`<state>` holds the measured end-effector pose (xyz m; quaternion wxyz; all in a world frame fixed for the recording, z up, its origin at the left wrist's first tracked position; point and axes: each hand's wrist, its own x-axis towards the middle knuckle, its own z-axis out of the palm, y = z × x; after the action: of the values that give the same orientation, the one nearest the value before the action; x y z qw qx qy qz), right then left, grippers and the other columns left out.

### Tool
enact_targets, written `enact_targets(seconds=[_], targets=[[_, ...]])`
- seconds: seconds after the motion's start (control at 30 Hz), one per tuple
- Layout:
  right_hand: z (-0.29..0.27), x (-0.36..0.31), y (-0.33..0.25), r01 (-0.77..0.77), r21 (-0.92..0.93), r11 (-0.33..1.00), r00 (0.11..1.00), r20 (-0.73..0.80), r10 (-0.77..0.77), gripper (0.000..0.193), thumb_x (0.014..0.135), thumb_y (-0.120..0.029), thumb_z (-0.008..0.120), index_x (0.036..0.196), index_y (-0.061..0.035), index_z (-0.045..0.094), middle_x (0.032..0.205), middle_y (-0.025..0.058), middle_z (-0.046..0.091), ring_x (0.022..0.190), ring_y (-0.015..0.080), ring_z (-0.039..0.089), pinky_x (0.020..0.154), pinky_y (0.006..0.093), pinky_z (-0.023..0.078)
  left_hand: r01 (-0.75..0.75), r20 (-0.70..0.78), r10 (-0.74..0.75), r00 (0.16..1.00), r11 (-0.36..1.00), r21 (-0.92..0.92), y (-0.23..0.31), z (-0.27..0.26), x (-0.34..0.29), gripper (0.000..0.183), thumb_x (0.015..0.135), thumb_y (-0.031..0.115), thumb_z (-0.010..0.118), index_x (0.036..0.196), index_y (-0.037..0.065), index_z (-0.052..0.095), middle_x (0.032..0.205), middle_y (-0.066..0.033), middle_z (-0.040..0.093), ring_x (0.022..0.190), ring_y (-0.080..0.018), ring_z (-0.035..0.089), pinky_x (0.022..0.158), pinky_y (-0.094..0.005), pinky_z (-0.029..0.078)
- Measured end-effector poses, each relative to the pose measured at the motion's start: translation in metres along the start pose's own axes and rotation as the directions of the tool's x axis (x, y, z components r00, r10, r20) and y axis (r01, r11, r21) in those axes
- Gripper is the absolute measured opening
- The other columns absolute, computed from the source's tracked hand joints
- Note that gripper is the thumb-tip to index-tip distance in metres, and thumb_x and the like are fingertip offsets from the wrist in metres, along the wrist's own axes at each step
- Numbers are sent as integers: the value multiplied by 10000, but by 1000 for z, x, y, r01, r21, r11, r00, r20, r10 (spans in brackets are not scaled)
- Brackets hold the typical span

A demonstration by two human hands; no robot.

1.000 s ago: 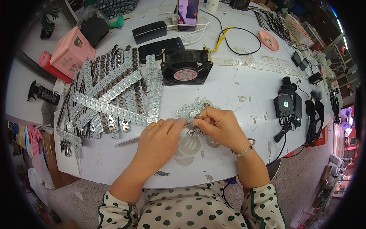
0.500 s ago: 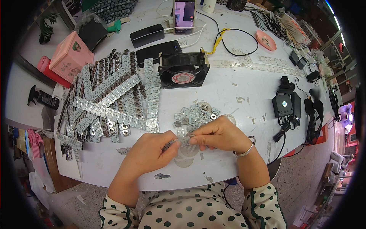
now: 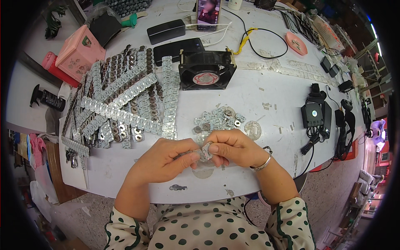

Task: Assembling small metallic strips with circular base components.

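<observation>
Close to the table's front edge, my left hand [image 3: 166, 160] and my right hand [image 3: 237, 151] meet with fingertips pinched. Between them is a small silvery metal plate [image 3: 205, 153], gripped from both sides; the fingers cover much of it, and whether it belongs to a short strip in my left hand I cannot tell. Just beyond my fingers lies a loose pile of similar metal plates [image 3: 217, 118], some with dark round parts. To the left, long strips of linked metal plates [image 3: 121, 114] lie crossed over one another.
A black square fan [image 3: 207, 71] stands behind the pile, with black boxes [image 3: 166, 32] and a propped phone [image 3: 208, 14] farther back. Black power adapters [image 3: 311, 114] with cables lie at right. A pink box [image 3: 80, 54] stands far left, a pink dish [image 3: 296, 43] back right.
The view has shifted slightly, and the phone screen shows another picture. My fingers have turned the small plate, which now shows more of its face between the two hands.
</observation>
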<state>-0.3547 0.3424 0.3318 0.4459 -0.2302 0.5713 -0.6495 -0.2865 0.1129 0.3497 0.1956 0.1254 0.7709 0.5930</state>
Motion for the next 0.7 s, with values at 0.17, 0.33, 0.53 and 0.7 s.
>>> enact_targets(seconds=[0.17,0.33,0.53,0.7], targets=[[5,9,11,58,-206,977,956,-270,-113,210,995,-216,560,879,-41,561,642,-26,558,565,32,493,507,206,389,-110,-319,250,914,911,397,-9,19,13,93,903,146,626,925,56,628,706,-74,629,570,-217,611,524,-313,461],[15,11,15,41,-486,873,867,-417,-273,188,970,-192,585,889,-24,555,624,21,552,553,62,507,499,256,402,-97,-334,492,804,663,742,-19,25,19,113,854,139,657,933,70,618,687,-69,592,591,-256,615,543,-353,475],[15,10,15,44,-510,859,820,-472,-322,172,959,-177,590,899,-19,560,615,44,542,534,91,483,499,269,395,-58,-311,514,800,583,811,-18,29,21,120,847,147,668,932,77,622,685,-43,565,586,-220,601,550,-335,465],[13,11,16,61,-513,856,830,-450,-329,163,954,-166,584,882,-22,564,601,18,531,522,70,452,490,252,372,-19,-378,532,758,597,802,-23,33,25,109,865,150,659,936,76,622,685,-37,564,583,-210,592,544,-326,462]])
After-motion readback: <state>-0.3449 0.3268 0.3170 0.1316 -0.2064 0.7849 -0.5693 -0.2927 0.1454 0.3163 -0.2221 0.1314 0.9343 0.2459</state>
